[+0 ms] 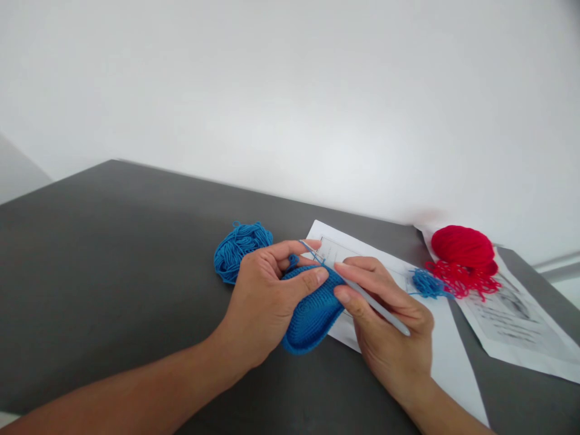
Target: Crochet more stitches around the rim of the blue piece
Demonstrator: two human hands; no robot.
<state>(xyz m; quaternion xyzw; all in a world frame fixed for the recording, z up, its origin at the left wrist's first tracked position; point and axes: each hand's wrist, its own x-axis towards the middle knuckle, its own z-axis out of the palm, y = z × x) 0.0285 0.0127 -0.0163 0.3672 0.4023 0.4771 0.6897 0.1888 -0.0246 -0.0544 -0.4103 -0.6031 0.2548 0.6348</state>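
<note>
We locate the blue crocheted piece [315, 311] between the two hands, at the lower centre of the view, with its curved rim hanging lowest and its upper edge between the fingers. We find the left hand [267, 290] partly closed: the thumb presses on the upper edge of the piece, and the index finger extends to the right with a strand of blue yarn [310, 248] running from it to the work. We find the right hand [394, 314] closed in a pinch, thumb and index finger gripping a grey crochet hook [380, 311] at the piece's upper right corner; the handle slopes down to the right, and we cannot tell exactly where the tip sits. Behind the left hand we note a ball of blue yarn [240, 251] on the dark table [113, 272]. Beneath the right hand we note a white sheet [453, 350]; near its right edge lies a tangle of blue strands [428, 283], beside loose red strands [464, 283]. A red yarn ball [464, 244] rests just behind these, on a second printed sheet [534, 344] whose text we cannot read. Beyond the table we see a white wall [290, 90].
</note>
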